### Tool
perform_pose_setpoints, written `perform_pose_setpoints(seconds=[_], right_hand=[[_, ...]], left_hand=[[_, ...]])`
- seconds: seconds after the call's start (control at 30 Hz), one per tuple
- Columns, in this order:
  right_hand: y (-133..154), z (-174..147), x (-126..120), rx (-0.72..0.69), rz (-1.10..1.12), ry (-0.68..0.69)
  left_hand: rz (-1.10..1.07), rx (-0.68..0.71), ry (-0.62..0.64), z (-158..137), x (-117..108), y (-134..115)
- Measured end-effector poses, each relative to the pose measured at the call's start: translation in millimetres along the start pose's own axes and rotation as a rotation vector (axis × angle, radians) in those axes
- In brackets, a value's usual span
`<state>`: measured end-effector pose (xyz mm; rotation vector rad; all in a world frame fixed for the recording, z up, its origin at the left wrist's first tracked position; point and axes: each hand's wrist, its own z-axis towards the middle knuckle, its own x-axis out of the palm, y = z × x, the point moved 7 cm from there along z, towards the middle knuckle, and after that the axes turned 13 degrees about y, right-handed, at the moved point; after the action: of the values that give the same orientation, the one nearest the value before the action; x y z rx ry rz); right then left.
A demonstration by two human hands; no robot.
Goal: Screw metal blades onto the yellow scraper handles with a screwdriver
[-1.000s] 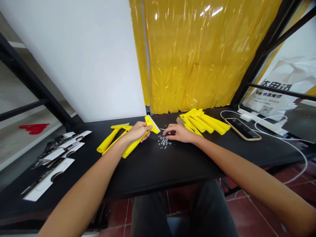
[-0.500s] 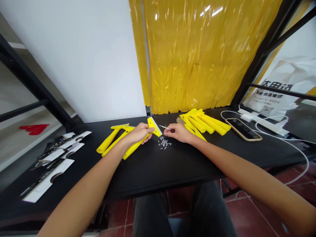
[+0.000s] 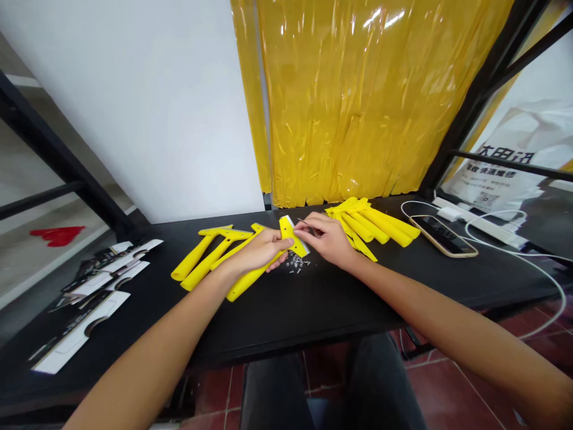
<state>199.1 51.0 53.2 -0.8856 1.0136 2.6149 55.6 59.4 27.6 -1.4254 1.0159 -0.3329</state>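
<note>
My left hand [image 3: 264, 249] is closed around the handle of a yellow scraper [image 3: 249, 283], its wide head and metal blade edge tilted up to the right. At that head, my right hand [image 3: 330, 236] pinches a thin dark metal tool [image 3: 305, 223]. Its fingertips touch or nearly touch the blade side; whether they also hold a screw is too small to see. Below both hands lies a small heap of screws and nuts [image 3: 295, 263] on the black table [image 3: 286, 316]. Several yellow scrapers [image 3: 202, 258] lie just left of my left hand.
Beyond my right hand is a pile of yellow scraper handles [image 3: 378, 224]. A phone [image 3: 447, 236] and a white power strip [image 3: 487, 224] with cables lie at the right. Printed card sleeves [image 3: 85, 328] are stacked at the left. A yellow plastic curtain [image 3: 340, 119] hangs behind.
The scraper in my left hand has shifted slightly right. My right hand has moved up so its fingertips are at the scraper head. Another scraper now shows behind my left hand.
</note>
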Motion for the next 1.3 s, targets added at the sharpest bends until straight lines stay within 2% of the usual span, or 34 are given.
perform_pose_setpoints(seconds=[0.27,0.47,0.7,0.9,1.07,1.13,1.2,1.3], right_hand=[[-6.6,2.6,5.8,0.103,0.153,-0.007],[-21.1,1.7,16.9,0.266,0.472,0.015],[-29.6,0.0,21.7,0.333,0.619,-0.004],[-27.2,-4.9,31.6,0.484,0.741,0.166],[-28.1,-5.6,30.7,0.495,0.726,0.166],[-30.7,-6.1,30.9,0.522,0.757,0.135],[-34.0,-7.0,30.3,0.562,0.798,0.100],[-39.7,-8.2,28.0,0.613,0.853,0.075]], left_hand=[[0.139,-0.035,-0.039,-1.5,8.8,0.1],[0.135,-0.089,-0.057,-1.3,13.6,0.5],[0.148,-0.121,-0.087,-1.3,11.9,5.6],[0.180,-0.127,-0.089,-3.7,11.9,2.9],[0.268,-0.122,-0.045,-4.3,11.1,-3.8],[0.210,-0.111,-0.082,-4.2,9.0,-3.2],[0.228,-0.068,-0.193,-6.0,4.2,-5.5],[0.498,0.042,-0.394,-12.9,1.4,-19.4]])
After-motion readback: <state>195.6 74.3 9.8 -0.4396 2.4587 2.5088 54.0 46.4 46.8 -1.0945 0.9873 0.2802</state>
